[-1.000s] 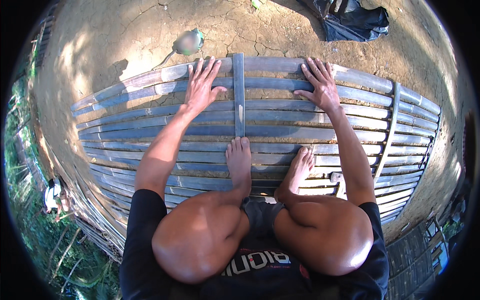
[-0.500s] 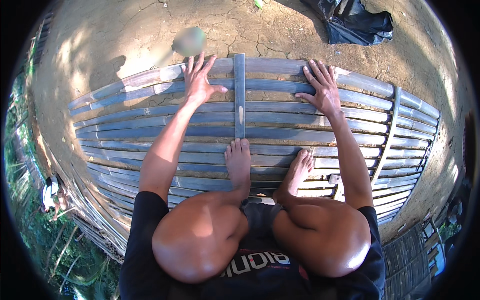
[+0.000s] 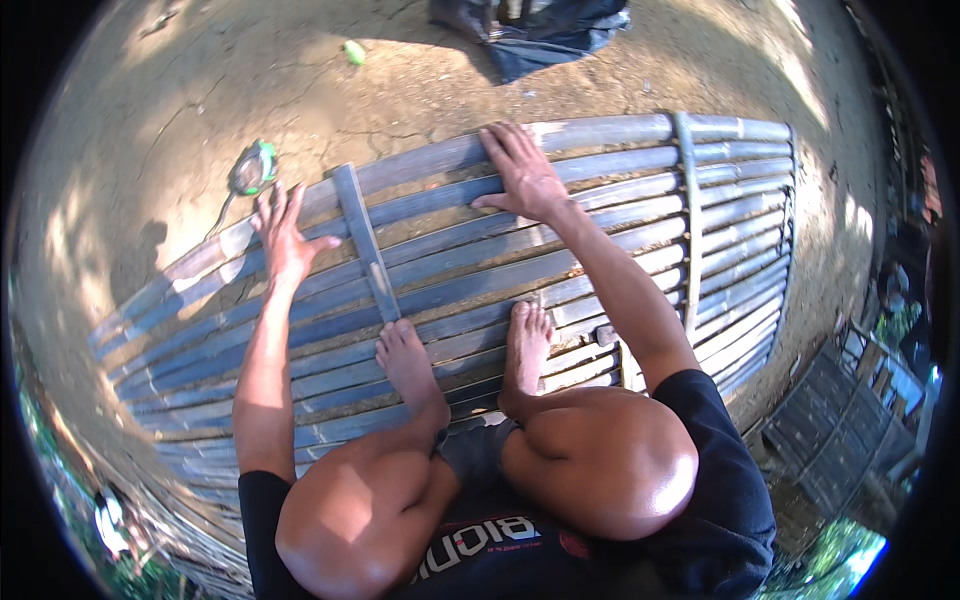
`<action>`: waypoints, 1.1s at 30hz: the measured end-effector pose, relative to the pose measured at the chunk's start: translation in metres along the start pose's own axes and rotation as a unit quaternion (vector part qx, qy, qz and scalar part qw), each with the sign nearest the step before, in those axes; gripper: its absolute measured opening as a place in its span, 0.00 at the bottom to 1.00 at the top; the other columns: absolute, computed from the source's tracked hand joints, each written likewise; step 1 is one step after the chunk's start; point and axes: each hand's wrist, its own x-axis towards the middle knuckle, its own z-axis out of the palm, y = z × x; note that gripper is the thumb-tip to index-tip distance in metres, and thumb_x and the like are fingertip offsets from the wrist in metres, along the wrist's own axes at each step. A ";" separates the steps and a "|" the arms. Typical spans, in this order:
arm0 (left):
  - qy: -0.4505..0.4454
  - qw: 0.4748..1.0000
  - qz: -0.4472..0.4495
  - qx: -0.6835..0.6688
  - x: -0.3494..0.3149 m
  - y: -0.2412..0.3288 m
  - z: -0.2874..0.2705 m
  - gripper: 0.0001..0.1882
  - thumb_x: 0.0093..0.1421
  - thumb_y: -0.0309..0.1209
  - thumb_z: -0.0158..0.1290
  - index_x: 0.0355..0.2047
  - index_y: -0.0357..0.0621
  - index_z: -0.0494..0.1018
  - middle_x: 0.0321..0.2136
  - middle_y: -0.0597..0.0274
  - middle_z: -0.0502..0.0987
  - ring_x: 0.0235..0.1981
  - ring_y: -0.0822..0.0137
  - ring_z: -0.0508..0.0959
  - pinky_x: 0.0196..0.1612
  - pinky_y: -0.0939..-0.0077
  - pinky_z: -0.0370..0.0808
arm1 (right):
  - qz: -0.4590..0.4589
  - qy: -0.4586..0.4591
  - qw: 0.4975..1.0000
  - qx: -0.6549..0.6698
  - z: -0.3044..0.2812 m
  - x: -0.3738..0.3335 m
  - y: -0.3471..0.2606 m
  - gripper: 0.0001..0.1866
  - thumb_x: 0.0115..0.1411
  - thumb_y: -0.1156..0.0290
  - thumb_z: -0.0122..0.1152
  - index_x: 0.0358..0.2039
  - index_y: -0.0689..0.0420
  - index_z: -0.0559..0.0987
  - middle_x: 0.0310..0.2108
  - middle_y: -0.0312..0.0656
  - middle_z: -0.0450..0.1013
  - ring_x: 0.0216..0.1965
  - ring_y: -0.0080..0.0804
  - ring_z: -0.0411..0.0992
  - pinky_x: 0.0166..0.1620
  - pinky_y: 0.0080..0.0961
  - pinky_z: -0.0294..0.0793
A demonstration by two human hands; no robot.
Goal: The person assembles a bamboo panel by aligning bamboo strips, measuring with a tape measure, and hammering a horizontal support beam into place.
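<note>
Bare bamboo slats (image 3: 470,262) lie side by side on the ground as a long frame, with a narrow crosspiece (image 3: 366,240) on top near the middle. Just left of that crosspiece, my left hand (image 3: 287,245) is open over the far slats, fingers spread. Right of it, my right hand (image 3: 527,182) rests flat and open, its fingertips on the farthest slat. Neither hand holds anything. A second crosspiece (image 3: 690,220) spans the slats farther right. Both my feet are on the slats, and the left toes meet the middle crosspiece's near end.
What looks like a hammer (image 3: 607,336) lies by my right foot. Beyond my left hand is a round green-rimmed thing (image 3: 253,168). Black plastic sheeting (image 3: 555,42) and a small green leaf or fruit (image 3: 354,52) lie farther off. A dark woven panel (image 3: 835,430) is at lower right.
My view has swung to the right, so the frame appears tilted and shifted left. Both hands keep about the same places on the slats; the right fingers look closer together.
</note>
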 end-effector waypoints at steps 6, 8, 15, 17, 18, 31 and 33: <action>-0.001 1.000 0.013 -0.001 0.002 0.003 0.001 0.63 0.28 0.56 0.72 0.68 0.60 0.61 0.72 0.57 0.51 0.73 0.40 0.45 0.71 0.36 0.40 | -0.041 0.043 0.998 -0.019 0.009 -0.007 0.012 0.59 0.49 0.32 0.63 0.68 0.64 0.58 0.67 0.54 0.56 0.71 0.50 0.48 0.74 0.46 0.43; 0.003 1.000 0.013 -0.002 0.002 0.004 0.002 0.63 0.28 0.56 0.72 0.68 0.59 0.61 0.72 0.57 0.52 0.73 0.40 0.45 0.71 0.36 0.41 | -0.045 0.058 0.997 -0.009 0.011 -0.008 0.013 0.58 0.48 0.33 0.64 0.67 0.65 0.60 0.66 0.54 0.57 0.71 0.51 0.50 0.73 0.46 0.44; -0.007 1.000 0.006 -0.013 0.002 0.004 0.000 0.60 0.30 0.50 0.74 0.67 0.58 0.62 0.72 0.59 0.52 0.73 0.43 0.45 0.71 0.35 0.42 | -0.043 0.066 0.997 0.018 0.011 -0.008 0.013 0.56 0.48 0.34 0.65 0.67 0.62 0.61 0.67 0.52 0.58 0.71 0.49 0.50 0.73 0.47 0.44; -0.011 1.000 0.000 -0.008 0.002 0.004 -0.003 0.61 0.30 0.50 0.74 0.68 0.58 0.62 0.72 0.60 0.52 0.73 0.43 0.45 0.71 0.35 0.42 | -0.026 0.058 0.998 0.020 0.011 -0.010 0.010 0.55 0.49 0.34 0.65 0.67 0.61 0.61 0.68 0.51 0.56 0.72 0.48 0.48 0.73 0.47 0.43; -0.013 1.000 -0.004 -0.006 0.002 0.005 -0.004 0.61 0.30 0.49 0.74 0.68 0.58 0.62 0.72 0.60 0.52 0.73 0.43 0.45 0.71 0.35 0.42 | -0.015 0.056 0.998 0.022 0.012 -0.012 0.008 0.54 0.50 0.34 0.64 0.68 0.60 0.61 0.69 0.50 0.55 0.73 0.47 0.46 0.74 0.47 0.42; -0.030 0.999 -0.033 0.008 0.002 0.018 -0.009 0.63 0.28 0.47 0.75 0.68 0.58 0.61 0.73 0.62 0.51 0.74 0.46 0.43 0.73 0.41 0.40 | 0.347 0.288 0.891 0.046 0.010 -0.118 0.072 0.27 0.69 0.57 0.52 0.62 0.59 0.70 0.65 0.55 0.63 0.70 0.55 0.53 0.70 0.53 0.48; -0.030 0.999 -0.032 0.008 0.002 0.017 -0.010 0.63 0.28 0.47 0.76 0.68 0.58 0.60 0.73 0.62 0.51 0.74 0.47 0.42 0.73 0.41 0.40 | 0.350 0.292 0.889 0.047 0.013 -0.118 0.060 0.26 0.68 0.59 0.53 0.63 0.59 0.70 0.65 0.55 0.63 0.70 0.55 0.53 0.70 0.53 0.48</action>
